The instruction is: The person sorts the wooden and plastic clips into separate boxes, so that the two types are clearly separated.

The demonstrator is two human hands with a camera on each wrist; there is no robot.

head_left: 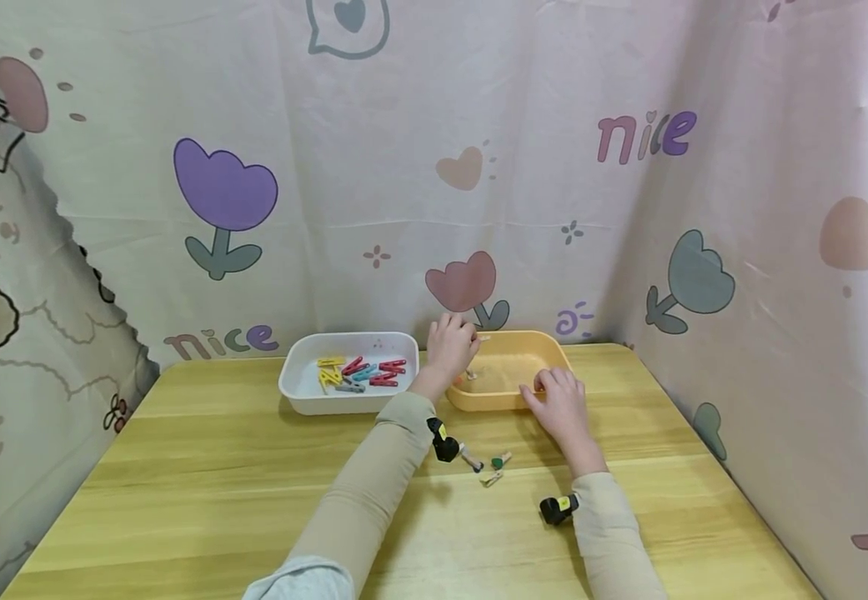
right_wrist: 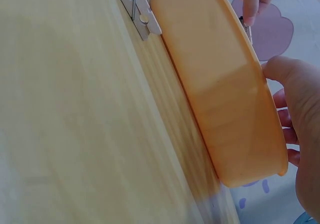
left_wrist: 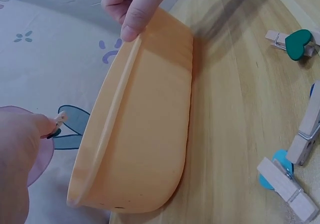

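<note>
My left hand (head_left: 452, 348) is above the left end of the orange tub (left_wrist: 150, 109). Its thumb and finger pinch a small wooden clothespin (left_wrist: 60, 119) with a dark piece on it. On the tub's near right rim is my right hand (head_left: 559, 402), thumb outside and fingers over the inner side, gripping the edge. A small item (head_left: 470, 375) lies inside the tub at the left, too small to make out. In front of the tub, several wooden clothespins lie on the table, one with a green heart (left_wrist: 298, 44) and another with a turquoise piece (left_wrist: 287, 189).
A white tub (head_left: 343, 404) stands left of the orange one, holding yellow, red, blue and grey plastic clothespins (head_left: 384, 379). Both tubs stand at the back of the wooden table (head_left: 216, 483), against a printed cloth (head_left: 373, 167). Black cameras are strapped on both wrists.
</note>
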